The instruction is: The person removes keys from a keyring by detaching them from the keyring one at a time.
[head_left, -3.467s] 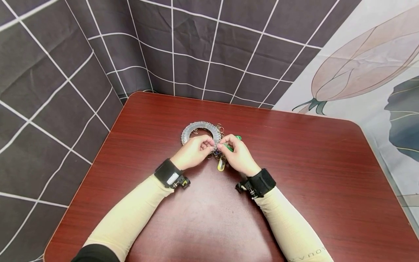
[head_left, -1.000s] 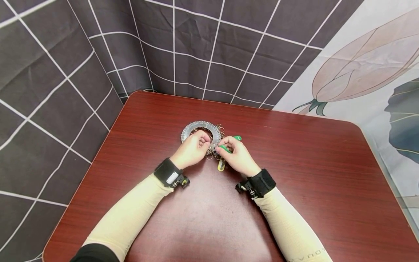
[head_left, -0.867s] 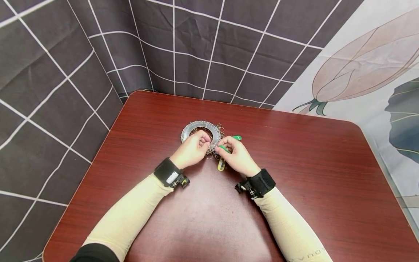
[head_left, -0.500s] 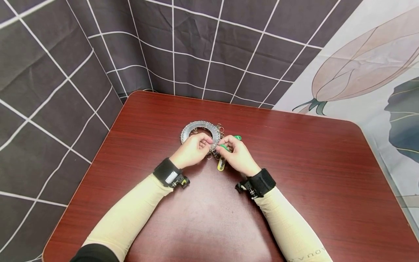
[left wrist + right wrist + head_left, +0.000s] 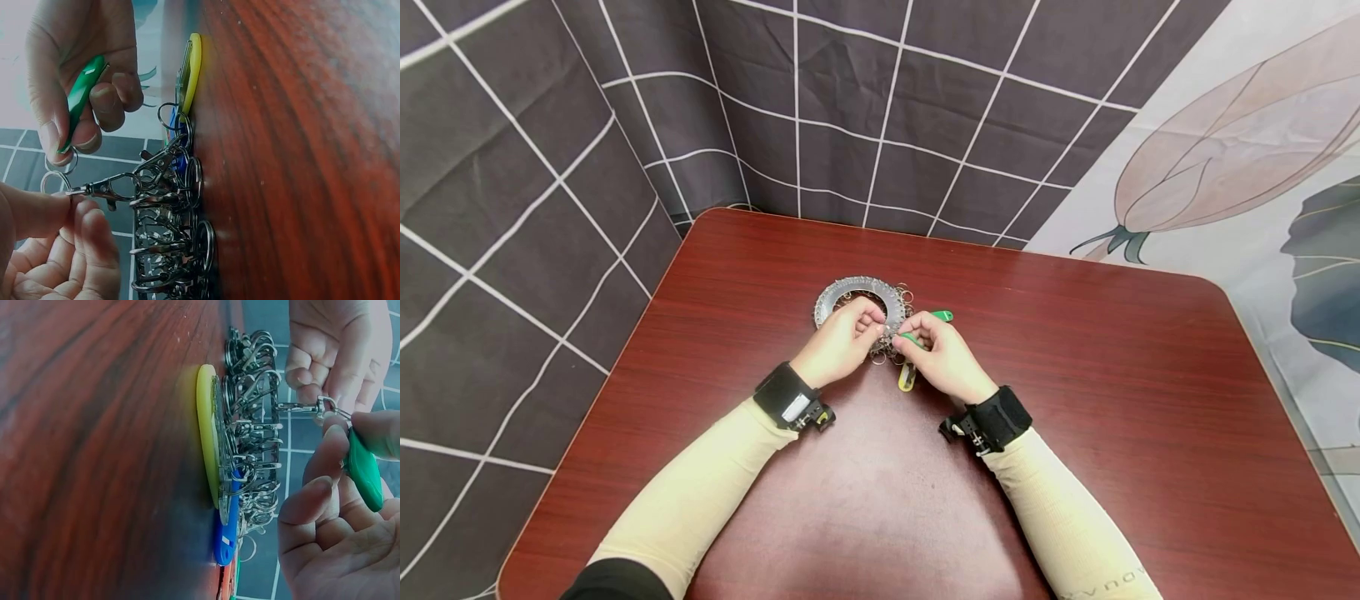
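Observation:
A grey ring-shaped holder [image 5: 827,307] lies on the table, its rim crowded with metal swivel clasps and split rings. My left hand [image 5: 841,342] is over its near side, pinching the ring end of one swivel clasp [image 5: 103,187] that hooks toward the holder. Close on the right, my right hand [image 5: 946,357] pinches a green key tag [image 5: 82,97] between thumb and fingers. The tag's small metal ring [image 5: 62,161] overlaps the clasp's split ring [image 5: 55,182]; whether they are linked I cannot tell.
A yellow key tag [image 5: 207,434] and a blue one [image 5: 226,540] lie beside the clasps. Another green tag [image 5: 944,316] lies behind my right hand, and a red one [image 5: 226,581] shows low in the right wrist view. Dark gridded cloth [image 5: 842,108] hangs behind the table.
My left fingertips have drawn slightly back from my right hand since half a second ago. The green tag shows more clearly than in the oldest frame. The holder stays put.

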Motion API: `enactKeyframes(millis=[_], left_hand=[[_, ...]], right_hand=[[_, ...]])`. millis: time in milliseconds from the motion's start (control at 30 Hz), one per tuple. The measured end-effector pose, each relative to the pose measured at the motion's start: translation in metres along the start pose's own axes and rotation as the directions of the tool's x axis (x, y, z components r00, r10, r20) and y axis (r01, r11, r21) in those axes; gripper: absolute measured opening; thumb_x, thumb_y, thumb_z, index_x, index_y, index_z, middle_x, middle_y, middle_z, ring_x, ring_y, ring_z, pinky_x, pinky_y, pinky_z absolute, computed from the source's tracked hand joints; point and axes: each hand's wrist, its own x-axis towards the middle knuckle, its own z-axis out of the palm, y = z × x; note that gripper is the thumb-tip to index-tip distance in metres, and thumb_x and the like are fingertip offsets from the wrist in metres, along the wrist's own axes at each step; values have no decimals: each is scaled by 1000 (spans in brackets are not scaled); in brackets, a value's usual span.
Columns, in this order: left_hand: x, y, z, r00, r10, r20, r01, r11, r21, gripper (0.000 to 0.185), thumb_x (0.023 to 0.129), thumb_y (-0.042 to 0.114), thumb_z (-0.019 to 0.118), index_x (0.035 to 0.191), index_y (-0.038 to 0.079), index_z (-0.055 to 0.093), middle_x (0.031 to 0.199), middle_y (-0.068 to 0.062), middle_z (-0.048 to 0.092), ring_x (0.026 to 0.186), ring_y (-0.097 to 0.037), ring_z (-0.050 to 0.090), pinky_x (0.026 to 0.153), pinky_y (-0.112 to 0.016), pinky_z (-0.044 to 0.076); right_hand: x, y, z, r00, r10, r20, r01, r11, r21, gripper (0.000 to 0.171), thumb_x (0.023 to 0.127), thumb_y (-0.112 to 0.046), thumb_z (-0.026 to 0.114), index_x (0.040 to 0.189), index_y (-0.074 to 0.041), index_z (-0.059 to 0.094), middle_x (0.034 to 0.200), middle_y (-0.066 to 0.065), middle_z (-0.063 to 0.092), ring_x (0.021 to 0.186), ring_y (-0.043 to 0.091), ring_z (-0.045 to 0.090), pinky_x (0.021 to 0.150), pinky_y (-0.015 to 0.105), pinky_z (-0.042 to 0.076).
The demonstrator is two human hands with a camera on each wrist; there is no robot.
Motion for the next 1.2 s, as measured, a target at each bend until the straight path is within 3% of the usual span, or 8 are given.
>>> enactKeyframes(millis=[133,400,767,967,1200], left_hand=[[0,2,-1,1000,-7,10,7,1000,0,6,93,7,62,98,4,60,90,-5,64,83,-15,63,77,-27,52],[-1,7,-4,996,15,91,-18,999,33,4,93,11,64,95,9,61,89,1,64,84,-12,62,77,-26,51],[-1,2,-4,977,-30,209,25,999,24,6,94,12,62,98,7,62,86,-1,64,80,-12,60,73,-25,51],[0,-3,-3,985,-18,171,14,999,29,5,95,11,60,97,7,59,86,-2,62,82,-12,60,75,-26,50],[1,-3,-4,997,-17,81,12,998,57,5,93,7,60,97,7,57,89,-2,61,83,-14,60,77,-27,50]], right_hand=[[0,0,-2,1000,-6,-15,6,1000,-6,13,91,-2,64,100,6,59,77,20,61,60,9,50,55,20,40],[9,31,-3,999,-1,-37,2,1000,28,17,91,-5,65,103,4,59,76,26,61,56,9,49,50,20,39],[11,45,-2,995,-43,-90,45,999,22,15,89,-14,69,99,-7,61,66,1,58,54,10,46,48,22,38],[11,45,-2,996,-38,-86,40,999,24,17,90,-13,69,101,-4,61,68,1,57,55,9,46,48,21,37],[11,41,-1,1000,-4,-13,5,999,46,18,90,-13,69,103,-2,61,71,8,59,56,11,48,49,21,38]])
